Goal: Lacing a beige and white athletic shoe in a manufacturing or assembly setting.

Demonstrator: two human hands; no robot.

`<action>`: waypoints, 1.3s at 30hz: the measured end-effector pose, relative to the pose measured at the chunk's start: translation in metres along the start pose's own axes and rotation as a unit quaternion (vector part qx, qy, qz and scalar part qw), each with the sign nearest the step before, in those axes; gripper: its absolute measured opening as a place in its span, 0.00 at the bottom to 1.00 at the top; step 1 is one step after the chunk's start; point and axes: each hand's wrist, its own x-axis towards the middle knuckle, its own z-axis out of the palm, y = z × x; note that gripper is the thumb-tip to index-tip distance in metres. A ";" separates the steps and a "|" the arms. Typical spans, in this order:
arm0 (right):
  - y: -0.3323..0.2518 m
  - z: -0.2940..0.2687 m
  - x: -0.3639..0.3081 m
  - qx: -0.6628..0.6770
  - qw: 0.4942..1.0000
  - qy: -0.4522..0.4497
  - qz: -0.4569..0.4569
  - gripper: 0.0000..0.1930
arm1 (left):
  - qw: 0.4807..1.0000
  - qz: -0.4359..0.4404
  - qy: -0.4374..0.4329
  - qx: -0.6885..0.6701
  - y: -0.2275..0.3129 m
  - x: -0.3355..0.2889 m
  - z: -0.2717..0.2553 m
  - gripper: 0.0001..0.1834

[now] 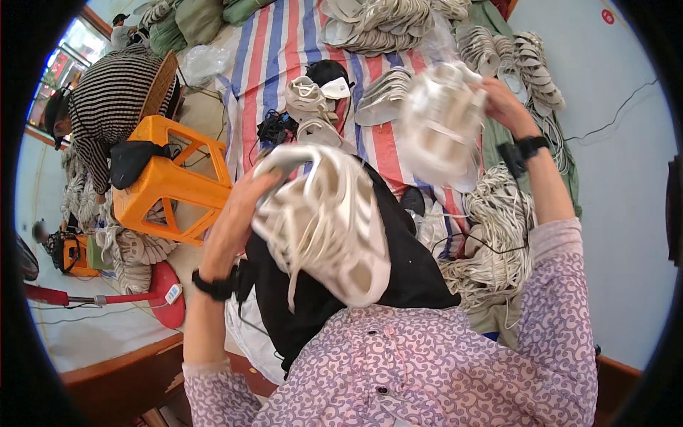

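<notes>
My left hand [236,213] is closed on a white shoe upper [356,220] held over my black-covered lap, its pale laces hanging loose in front. To the right and farther off, my right hand [504,107] grips another white shoe upper [441,128] by its edge. That one is smeared by motion, and it hangs above the striped sheet. The fingertips of both hands are partly hidden behind the uppers. Each wrist wears a black band.
A striped sheet [277,43] bears more uppers [384,96], a stacked pile [377,25] and black cords [276,128]. Heaped laces [491,242] lie at right. At left are an orange stool [171,181] with a black pouch and a person in stripes [117,85] bending over.
</notes>
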 end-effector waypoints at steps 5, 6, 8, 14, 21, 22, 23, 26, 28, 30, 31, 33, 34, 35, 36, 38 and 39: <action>-0.010 0.043 -0.046 0.088 0.994 0.010 -0.058 0.21 | 0.992 0.037 -0.114 -0.030 -0.074 0.077 -0.027 0.23; -0.021 0.048 -0.058 0.090 0.993 0.020 -0.068 0.21 | 0.989 -0.010 -0.142 -0.043 -0.064 0.093 -0.004 0.26; -0.021 0.076 -0.051 0.120 0.989 0.005 -0.085 0.21 | 0.984 -0.070 -0.155 -0.042 -0.057 0.100 0.010 0.28; -0.019 0.173 0.038 -0.088 0.979 -0.174 -0.052 0.16 | 0.980 0.090 -0.159 0.077 -0.068 0.109 0.021 0.28; -0.014 0.215 0.049 -0.308 0.920 -0.234 -0.072 0.17 | 0.903 -0.165 -0.222 -0.329 -0.103 0.110 -0.019 0.26; -0.015 0.218 0.045 -0.306 0.919 -0.239 -0.059 0.17 | 0.898 -0.156 -0.215 -0.350 -0.099 0.108 -0.016 0.27; -0.021 0.216 0.042 -0.301 0.918 -0.244 -0.080 0.16 | 0.895 -0.157 -0.219 -0.356 -0.091 0.109 -0.010 0.27; -0.021 0.230 0.042 -0.334 0.907 -0.229 -0.113 0.14 | 0.864 -0.186 -0.216 -0.414 -0.074 0.102 -0.003 0.30; -0.015 0.238 0.042 -0.418 0.885 -0.168 -0.120 0.13 | 0.904 -0.141 -0.162 -0.370 -0.076 0.102 0.009 0.32; -0.018 0.239 0.030 -0.377 0.903 -0.180 -0.103 0.14 | 0.922 -0.166 -0.120 -0.328 -0.063 0.101 0.015 0.30; -0.016 0.232 0.030 -0.341 0.916 -0.197 -0.075 0.16 | 0.928 -0.170 -0.122 -0.308 -0.060 0.103 0.015 0.30; -0.020 0.228 0.025 -0.305 0.927 -0.215 -0.048 0.17 | 0.934 -0.172 -0.122 -0.290 -0.061 0.101 0.011 0.29; -0.022 0.227 0.020 -0.260 0.937 -0.232 -0.020 0.20 | 0.937 -0.179 -0.124 -0.272 -0.067 0.100 0.007 0.31; -0.028 0.226 0.014 -0.216 0.945 -0.246 0.008 0.23 | 0.941 -0.184 -0.128 -0.254 -0.070 0.101 0.006 0.32; -0.031 0.226 0.011 -0.219 0.944 -0.247 0.006 0.23 | 0.941 -0.181 -0.127 -0.255 -0.070 0.103 0.004 0.32; -0.034 0.223 0.003 -0.181 0.949 -0.190 0.175 0.29 | 0.953 -0.169 -0.109 -0.229 -0.064 0.104 0.002 0.35; -0.031 0.219 -0.001 -0.168 0.951 -0.204 0.162 0.34 | 0.954 -0.166 -0.110 -0.226 -0.062 0.105 0.003 0.36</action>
